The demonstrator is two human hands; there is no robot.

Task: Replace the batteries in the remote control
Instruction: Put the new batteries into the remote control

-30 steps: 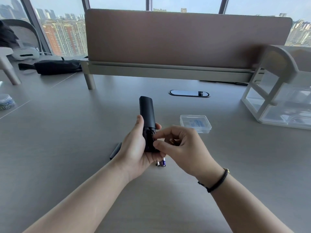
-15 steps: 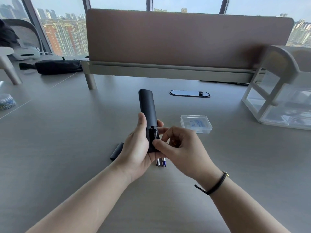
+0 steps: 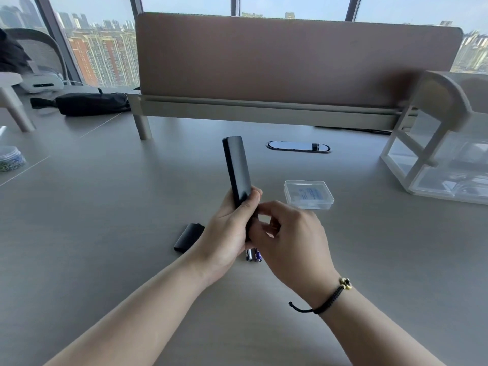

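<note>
My left hand (image 3: 227, 228) grips the lower half of a black remote control (image 3: 237, 170), which stands tilted with its top leaning away to the left. My right hand (image 3: 287, 239) is curled against the remote's lower right side, fingertips at the battery bay; what they pinch is hidden. The black battery cover (image 3: 188, 237) lies flat on the table (image 3: 105, 207) left of my left hand. Two batteries (image 3: 253, 255) with blue-purple ends lie side by side on the table under my hands, mostly hidden.
A small clear plastic box (image 3: 308, 194) sits right of the remote. A white and clear drawer organiser (image 3: 435, 154) stands at the far right. A brown desk divider (image 3: 290, 62) crosses the back, with an oval cable grommet (image 3: 298, 146) before it. A black pouch (image 3: 89, 103) lies back left.
The remote has tipped further left and turned so the battery bay faces away from view. My right hand has closed in over its lower side.
</note>
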